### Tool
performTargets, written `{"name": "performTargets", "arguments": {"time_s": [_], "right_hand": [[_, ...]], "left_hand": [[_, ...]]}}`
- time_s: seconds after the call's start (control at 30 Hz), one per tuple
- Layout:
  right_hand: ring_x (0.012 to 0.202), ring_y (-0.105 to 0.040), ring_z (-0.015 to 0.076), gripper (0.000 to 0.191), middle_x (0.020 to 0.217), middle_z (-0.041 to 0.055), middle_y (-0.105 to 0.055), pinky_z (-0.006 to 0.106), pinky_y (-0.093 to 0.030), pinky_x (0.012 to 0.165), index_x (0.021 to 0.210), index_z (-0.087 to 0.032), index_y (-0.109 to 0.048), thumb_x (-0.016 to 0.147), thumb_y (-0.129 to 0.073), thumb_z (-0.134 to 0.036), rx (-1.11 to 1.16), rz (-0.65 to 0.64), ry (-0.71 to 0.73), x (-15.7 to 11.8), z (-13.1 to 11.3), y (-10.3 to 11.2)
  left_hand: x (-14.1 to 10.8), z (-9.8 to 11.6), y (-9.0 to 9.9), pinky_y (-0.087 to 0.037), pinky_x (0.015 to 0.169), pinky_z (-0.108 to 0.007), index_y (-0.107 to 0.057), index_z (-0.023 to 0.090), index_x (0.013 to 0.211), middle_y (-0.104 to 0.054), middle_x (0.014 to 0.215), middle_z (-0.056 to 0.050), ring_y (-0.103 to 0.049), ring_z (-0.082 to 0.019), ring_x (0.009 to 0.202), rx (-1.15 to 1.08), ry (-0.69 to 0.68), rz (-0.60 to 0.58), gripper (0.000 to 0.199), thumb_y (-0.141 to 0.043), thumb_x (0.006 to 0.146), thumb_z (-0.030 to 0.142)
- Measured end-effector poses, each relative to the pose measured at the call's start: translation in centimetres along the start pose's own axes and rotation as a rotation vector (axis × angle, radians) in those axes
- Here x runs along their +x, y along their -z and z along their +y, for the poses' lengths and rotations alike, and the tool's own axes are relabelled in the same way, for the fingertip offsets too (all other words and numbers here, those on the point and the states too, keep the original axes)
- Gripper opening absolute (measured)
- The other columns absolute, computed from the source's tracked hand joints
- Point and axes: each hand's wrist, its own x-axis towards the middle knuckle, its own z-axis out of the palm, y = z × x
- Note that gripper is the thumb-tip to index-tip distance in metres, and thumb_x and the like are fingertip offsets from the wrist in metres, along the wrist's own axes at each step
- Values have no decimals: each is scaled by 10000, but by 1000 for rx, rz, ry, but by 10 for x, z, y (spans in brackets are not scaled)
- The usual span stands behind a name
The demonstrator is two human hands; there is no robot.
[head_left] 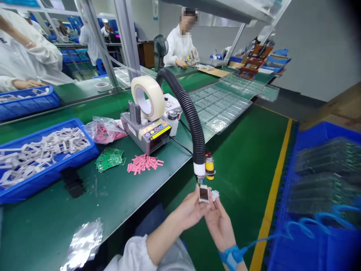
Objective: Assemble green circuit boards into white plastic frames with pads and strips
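My left hand [193,209] is closed on a small white frame with a dark brown face [204,194], just under the nozzle [199,177] of a black corrugated hose [194,120]. Close beside it on the right, my right hand [220,222] pinches a small white piece [214,195] between its fingertips. A blue strap [232,257] with a coiled cord circles my right wrist. A yellow cylindrical device [209,166] is mounted next to the nozzle.
On the green table [118,199] are a blue bin of white parts [93,148], green circuit boards [109,159], pink strips [143,163], a tape dispenser [146,135] and silvery film [86,241]. A blue crate [284,188] stands right. A person [179,43] works beyond.
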Motion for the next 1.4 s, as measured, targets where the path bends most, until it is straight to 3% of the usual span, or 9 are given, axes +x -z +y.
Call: {"name": "performTargets", "arguments": {"time_s": [0.27, 0.47, 0.63, 0.77, 0.87, 1.0, 1.13, 1.3, 1.4], "right_hand": [[940, -664, 136, 402, 961, -11, -730, 209, -555, 788, 912, -256, -710, 577, -811, -455, -30, 50, -90, -8, 0, -15], [869, -674, 133, 441, 1067, 25, -703, 201, -567, 710, 992, -251, -695, 605, -815, -426, -87, 27, -141, -28, -6, -44], [857, -660, 104, 419, 1009, 22, -704, 178, -561, 737, 954, -208, -693, 611, -817, -413, -39, -45, -68, -31, -1, -67], [849, -643, 81, 422, 926, -20, -688, 148, -551, 752, 920, -224, -689, 576, -839, -417, -24, -75, -81, -44, 5, -83], [727, -628, 97, 369, 801, -5, -658, 183, -566, 649, 907, -222, -690, 636, -799, -448, -78, -247, -66, -73, 10, -98], [681, -597, 120, 325, 764, 16, -648, 222, -537, 584, 950, -227, -667, 732, -720, -464, -297, -607, 158, -114, 17, -122], [718, -596, 143, 282, 786, 12, -673, 263, -507, 609, 1035, -242, -601, 803, -678, -382, -452, -832, 506, -135, 24, -141], [763, -610, 182, 206, 849, 48, -667, 353, -495, 655, 1027, -143, -610, 850, -636, -246, -627, -921, 1018, -141, 27, -152], [832, -610, 198, 140, 885, 62, -666, 358, -508, 673, 978, -130, -650, 847, -629, -172, -891, -962, 1245, -145, 23, -154]], "left_hand": [[-13, 0, 9, -547, 575, -161, -683, 42, 913, -735, 710, -82, -703, -117, 601, -21, 9, -1, 334, -553, 886, 348], [-62, -1, 23, -535, 581, -167, -697, 25, 896, -734, 740, -93, -709, -128, 620, -49, -30, -46, 320, -622, 842, 331], [-123, 11, 21, -557, 648, -200, -712, 114, 916, -745, 845, -70, -720, -186, 795, -116, -216, -59, 399, -799, 636, 384], [-167, 21, 13, -562, 636, -159, -718, 180, 934, -756, 869, -13, -699, -117, 830, -149, -442, -44, 313, -773, 683, 359], [-191, 24, 8, -560, 656, -148, -714, 204, 955, -761, 908, 8, -694, -93, 847, -145, -570, -41, 263, -737, 732, 343], [-213, 25, 4, -550, 731, -163, -711, 216, 953, -766, 943, 11, -695, -106, 891, -90, -713, -48, 277, -760, 707, 336], [-227, 26, 3, -533, 755, -168, -712, 220, 941, -765, 941, 15, -690, -108, 897, -67, -810, -36, 279, -774, 693, 329], [-236, 26, 8, -521, 788, -189, -715, 244, 969, -764, 972, -5, -692, -126, 919, -46, -906, -28, 276, -763, 708, 322], [-239, 26, 10, -523, 808, -198, -728, 256, 948, -759, 1020, -2, -700, -133, 912, -11, -923, 18, 275, -776, 687, 328]]}}
